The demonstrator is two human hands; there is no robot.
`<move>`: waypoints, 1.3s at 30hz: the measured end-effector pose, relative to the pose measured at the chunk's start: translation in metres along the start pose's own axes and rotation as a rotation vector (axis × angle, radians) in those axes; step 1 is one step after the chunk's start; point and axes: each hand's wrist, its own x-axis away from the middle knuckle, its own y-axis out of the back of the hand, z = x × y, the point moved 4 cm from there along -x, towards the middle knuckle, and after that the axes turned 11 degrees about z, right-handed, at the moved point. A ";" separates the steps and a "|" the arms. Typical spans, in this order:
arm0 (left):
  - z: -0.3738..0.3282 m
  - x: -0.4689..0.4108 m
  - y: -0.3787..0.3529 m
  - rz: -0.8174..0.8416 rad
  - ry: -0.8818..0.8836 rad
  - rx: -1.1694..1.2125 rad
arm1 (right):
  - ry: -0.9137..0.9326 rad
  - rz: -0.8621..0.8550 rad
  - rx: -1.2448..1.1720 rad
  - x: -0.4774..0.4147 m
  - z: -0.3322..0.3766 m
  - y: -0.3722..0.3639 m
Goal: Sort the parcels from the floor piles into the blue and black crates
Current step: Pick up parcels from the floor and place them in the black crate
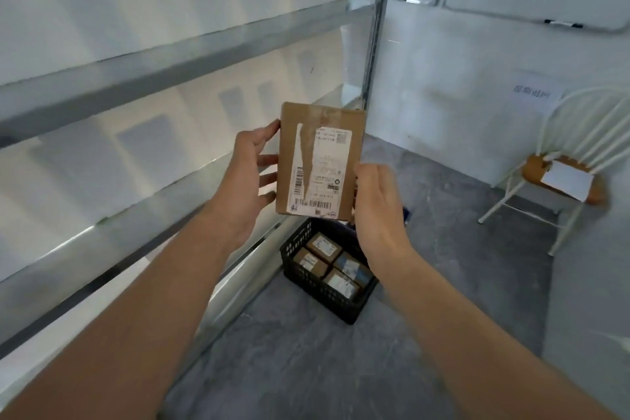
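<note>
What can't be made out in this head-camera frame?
- Text on the label of the parcel: too blurred to read, head view.
- Fingers of the right hand: hidden behind the parcel.
- Far corner of the black crate: covered by the right hand and parcel.
- No blue crate or floor piles seen in this view.

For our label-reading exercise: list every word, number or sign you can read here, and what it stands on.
White shipping label on the brown cardboard parcel: barcodes shown, print too blurred to read.
White paper wall sign: characters blurred, unreadable.
Labels on small parcels in the black plastic crate: too small.
</note>
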 end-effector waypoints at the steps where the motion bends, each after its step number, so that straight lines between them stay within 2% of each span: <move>1: 0.007 -0.016 -0.003 0.000 0.011 0.000 | -0.015 0.001 0.022 -0.013 -0.005 0.005; 12: 0.090 -0.200 -0.017 -0.016 0.168 0.064 | -0.201 -0.014 0.084 -0.193 -0.082 0.036; 19: 0.122 -0.296 -0.036 -0.158 0.259 0.083 | -0.252 0.070 0.093 -0.304 -0.117 0.063; 26: 0.166 -0.364 -0.063 -0.435 0.300 0.169 | -0.269 0.327 0.175 -0.407 -0.162 0.084; 31: 0.185 -0.385 -0.063 -0.627 0.347 0.259 | -0.263 0.533 0.239 -0.463 -0.176 0.072; 39: 0.247 -0.414 -0.032 -0.709 0.419 0.283 | -0.322 0.582 0.250 -0.504 -0.243 0.041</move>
